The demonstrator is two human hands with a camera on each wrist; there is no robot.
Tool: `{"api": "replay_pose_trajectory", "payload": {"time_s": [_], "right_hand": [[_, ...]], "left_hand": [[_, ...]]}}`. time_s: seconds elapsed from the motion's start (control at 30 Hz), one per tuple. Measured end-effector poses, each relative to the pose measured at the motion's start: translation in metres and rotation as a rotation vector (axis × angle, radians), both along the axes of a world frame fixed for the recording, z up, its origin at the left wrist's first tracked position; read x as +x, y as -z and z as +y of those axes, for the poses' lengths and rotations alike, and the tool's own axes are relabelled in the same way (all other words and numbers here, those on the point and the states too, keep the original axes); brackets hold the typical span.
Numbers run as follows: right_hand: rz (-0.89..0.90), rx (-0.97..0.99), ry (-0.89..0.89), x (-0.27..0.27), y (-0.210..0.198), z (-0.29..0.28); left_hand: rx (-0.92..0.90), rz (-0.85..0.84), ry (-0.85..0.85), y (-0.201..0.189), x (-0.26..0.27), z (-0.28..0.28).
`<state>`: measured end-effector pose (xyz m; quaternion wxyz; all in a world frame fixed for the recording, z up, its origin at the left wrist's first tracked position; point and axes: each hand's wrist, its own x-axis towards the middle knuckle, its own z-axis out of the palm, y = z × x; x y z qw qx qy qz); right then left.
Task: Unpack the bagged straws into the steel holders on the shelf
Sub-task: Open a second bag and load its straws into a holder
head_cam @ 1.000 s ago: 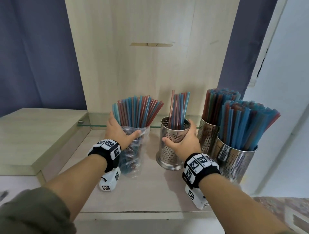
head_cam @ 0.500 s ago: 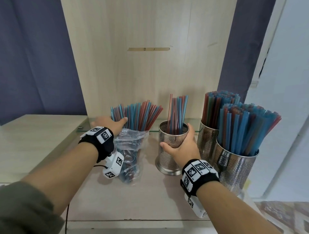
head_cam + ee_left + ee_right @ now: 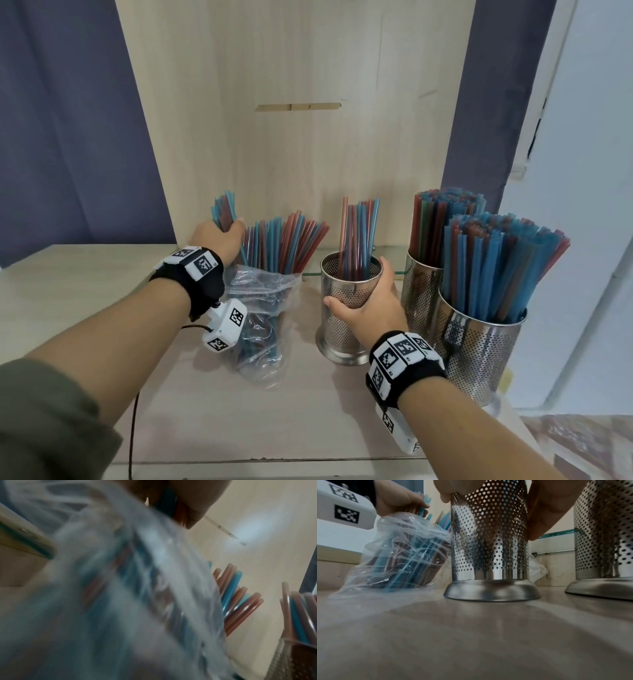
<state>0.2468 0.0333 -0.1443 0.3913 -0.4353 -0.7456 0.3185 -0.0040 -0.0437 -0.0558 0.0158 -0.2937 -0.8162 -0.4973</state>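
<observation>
So the left hand grips a small upright bunch of straws, and the half-empty holder that the right hand grips sits right of it, mid-frame.

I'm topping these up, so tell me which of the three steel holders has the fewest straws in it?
The leftmost holder, the one the right hand grips beside the plastic bag. It holds a thin, loose cluster; the two holders to its right are packed full.

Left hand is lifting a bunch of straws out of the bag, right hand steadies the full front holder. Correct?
Not quite. The right hand grips the nearly empty middle holder, as the head view shows. The left hand does hold a bunch of straws above the bag.
</observation>
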Motion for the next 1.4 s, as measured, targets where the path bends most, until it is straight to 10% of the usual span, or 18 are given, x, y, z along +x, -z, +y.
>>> {"api": "replay_pose_trajectory", "payload": {"time_s": [0.9, 1.4], "right_hand": [[-0.005, 0.025, -0.007, 0.001, 0.003, 0.003], [-0.004, 0.008, -0.021, 0.002, 0.003, 0.002]], "left_hand": [[0.953, -0.258, 0.461, -0.161, 0.06, 0.0], [0.247, -0.043, 0.424, -0.033, 0.131, 0.068]]}}
